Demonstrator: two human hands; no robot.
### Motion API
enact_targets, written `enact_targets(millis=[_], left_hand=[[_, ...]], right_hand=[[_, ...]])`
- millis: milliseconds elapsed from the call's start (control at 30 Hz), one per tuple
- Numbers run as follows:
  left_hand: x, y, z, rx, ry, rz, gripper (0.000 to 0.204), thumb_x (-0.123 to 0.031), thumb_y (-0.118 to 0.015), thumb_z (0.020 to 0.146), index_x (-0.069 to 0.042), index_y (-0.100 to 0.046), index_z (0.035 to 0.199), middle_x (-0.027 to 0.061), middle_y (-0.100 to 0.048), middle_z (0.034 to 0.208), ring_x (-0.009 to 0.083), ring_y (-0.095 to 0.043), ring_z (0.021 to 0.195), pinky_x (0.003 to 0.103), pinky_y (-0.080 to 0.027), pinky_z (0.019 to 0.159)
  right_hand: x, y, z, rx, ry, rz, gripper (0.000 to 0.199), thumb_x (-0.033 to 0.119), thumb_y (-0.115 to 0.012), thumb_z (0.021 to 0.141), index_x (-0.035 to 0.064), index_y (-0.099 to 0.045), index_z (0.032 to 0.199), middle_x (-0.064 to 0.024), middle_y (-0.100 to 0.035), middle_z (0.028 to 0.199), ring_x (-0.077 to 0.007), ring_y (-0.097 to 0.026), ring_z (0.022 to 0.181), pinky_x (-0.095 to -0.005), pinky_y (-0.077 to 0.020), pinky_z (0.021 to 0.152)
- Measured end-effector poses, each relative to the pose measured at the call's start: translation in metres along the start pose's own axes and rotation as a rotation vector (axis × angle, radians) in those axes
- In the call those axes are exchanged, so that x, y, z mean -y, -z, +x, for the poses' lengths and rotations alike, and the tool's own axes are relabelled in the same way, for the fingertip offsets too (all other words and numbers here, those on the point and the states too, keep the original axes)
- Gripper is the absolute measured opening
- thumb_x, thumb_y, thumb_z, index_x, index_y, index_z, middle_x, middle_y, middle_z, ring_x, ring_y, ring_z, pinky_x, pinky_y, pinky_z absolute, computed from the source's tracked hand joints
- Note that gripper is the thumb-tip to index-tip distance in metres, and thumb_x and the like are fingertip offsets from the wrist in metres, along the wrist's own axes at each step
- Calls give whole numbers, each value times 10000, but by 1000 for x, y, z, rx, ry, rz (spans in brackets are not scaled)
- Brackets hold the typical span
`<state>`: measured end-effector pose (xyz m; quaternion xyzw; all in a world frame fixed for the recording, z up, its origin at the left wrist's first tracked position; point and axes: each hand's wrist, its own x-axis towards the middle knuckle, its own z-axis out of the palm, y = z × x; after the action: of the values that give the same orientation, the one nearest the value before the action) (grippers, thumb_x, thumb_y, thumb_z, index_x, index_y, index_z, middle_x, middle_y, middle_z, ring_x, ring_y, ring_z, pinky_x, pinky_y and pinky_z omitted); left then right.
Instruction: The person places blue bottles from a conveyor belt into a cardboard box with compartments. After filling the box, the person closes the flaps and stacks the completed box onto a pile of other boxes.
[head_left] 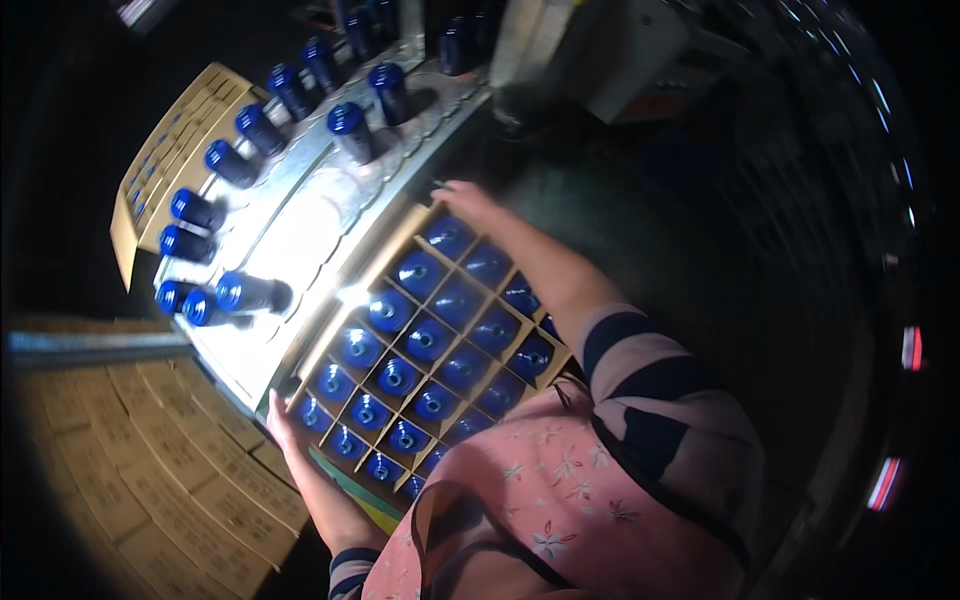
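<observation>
A cardboard box [395,247] with a divider grid sits in front of me, its cells filled with several blue bottles [428,340] standing upright. My left hand [281,425] grips the box's near left corner. My right hand [466,201] holds the far corner of the box, fingers curled over its rim. Both forearms reach along the box's sides, the right one in a striped sleeve.
Beyond the box a shiny metal conveyor [300,225] carries several more blue bottles [349,125]. A flattened cardboard divider [165,150] lies at the far left. Stacked cardboard boxes [150,470] fill the lower left. A pale machine housing [640,50] stands at the upper right.
</observation>
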<state>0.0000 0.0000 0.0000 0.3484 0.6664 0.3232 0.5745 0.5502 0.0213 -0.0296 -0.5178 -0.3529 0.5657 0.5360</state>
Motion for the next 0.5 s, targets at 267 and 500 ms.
enact_targets(millis=[267, 500], left_hand=[[-132, -53, -117, -221, -13, 355, 477, -342, -512, 932, 52, -566, 1194, 145, -647, 1133, 317, -593, 1020, 434, -458, 923], [-134, -51, -104, -40, -367, 726, 397, -266, -577, 867, 0, -580, 1161, 147, -653, 1110, 312, -599, 972, 417, -472, 892]], right_hand=[[108, -21, -86, -761, 298, -629, 128, 132, -716, 740, 112, -693, 864, -71, -645, 942, -307, -633, 920, -411, -483, 811], [88, -80, -168, -317, 130, -1029, 178, 296, -689, 796, 118, -672, 791, -118, -583, 915, -314, -623, 893, -466, -485, 705]])
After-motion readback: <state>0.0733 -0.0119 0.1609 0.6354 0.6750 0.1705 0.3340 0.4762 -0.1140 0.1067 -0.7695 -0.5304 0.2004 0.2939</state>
